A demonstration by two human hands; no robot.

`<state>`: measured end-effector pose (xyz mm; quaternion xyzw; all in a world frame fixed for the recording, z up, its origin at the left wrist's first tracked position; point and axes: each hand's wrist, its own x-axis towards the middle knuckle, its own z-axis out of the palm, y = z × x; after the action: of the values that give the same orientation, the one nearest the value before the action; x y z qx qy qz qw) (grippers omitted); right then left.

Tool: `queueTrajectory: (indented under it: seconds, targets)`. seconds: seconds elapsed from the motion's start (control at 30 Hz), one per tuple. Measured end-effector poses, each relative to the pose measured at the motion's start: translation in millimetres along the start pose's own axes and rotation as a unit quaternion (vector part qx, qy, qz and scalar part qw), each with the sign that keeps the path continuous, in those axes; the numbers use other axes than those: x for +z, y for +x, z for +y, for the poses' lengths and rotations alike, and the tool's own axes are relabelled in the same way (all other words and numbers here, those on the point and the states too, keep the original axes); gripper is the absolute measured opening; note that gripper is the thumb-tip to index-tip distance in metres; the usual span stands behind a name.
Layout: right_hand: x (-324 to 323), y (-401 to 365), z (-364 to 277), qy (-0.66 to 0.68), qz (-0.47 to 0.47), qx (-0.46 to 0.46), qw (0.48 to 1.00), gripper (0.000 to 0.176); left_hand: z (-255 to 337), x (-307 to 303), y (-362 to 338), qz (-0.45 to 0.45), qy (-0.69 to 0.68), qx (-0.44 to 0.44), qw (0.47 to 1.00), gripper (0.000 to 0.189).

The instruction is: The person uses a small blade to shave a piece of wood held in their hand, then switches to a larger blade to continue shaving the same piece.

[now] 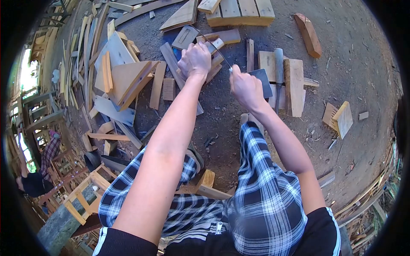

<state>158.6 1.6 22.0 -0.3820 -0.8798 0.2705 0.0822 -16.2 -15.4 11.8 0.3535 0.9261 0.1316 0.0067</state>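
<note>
My left hand [195,59] is closed in a fist on a short block of wood with a pale end [218,43], low over the ground in front of me. My right hand [247,88] is wrapped round the near end of a thin, dark, rod-like tool [218,52]. That tool slants up and left across the block, past my left knuckles; whether it is a blade or a file I cannot make out. Partly under my right hand lies a dark square plate [262,82]. Right of it is a chisel-like tool with a grey handle [279,64], resting on wood pieces.
Stacked boards [128,81] and offcuts lie to the left, and a slatted wooden piece [243,13] at the top. A reddish wood block [307,35] and a jointed piece [339,118] lie right. Another person [36,183] is at far left beside wooden frames [87,194].
</note>
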Motion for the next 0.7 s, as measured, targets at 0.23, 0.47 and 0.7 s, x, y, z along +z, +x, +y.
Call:
queueTrajectory:
  seconds: [0.23,0.47,0.7]
  targets:
    - [-20,-45,13,-0.003,-0.038,0.023,0.999,0.011,6,-3,2,-0.006,0.005,-0.060,0.998,0.044]
    - [0,33,-1,-0.012,0.040,-0.054,0.998,0.010,9,-8,-1,-0.026,0.007,-0.044,0.999,0.044]
    - [-17,-24,12,0.001,-0.016,-0.018,1.000,0.011,8,-5,0,-0.009,-0.005,-0.031,0.999,0.045]
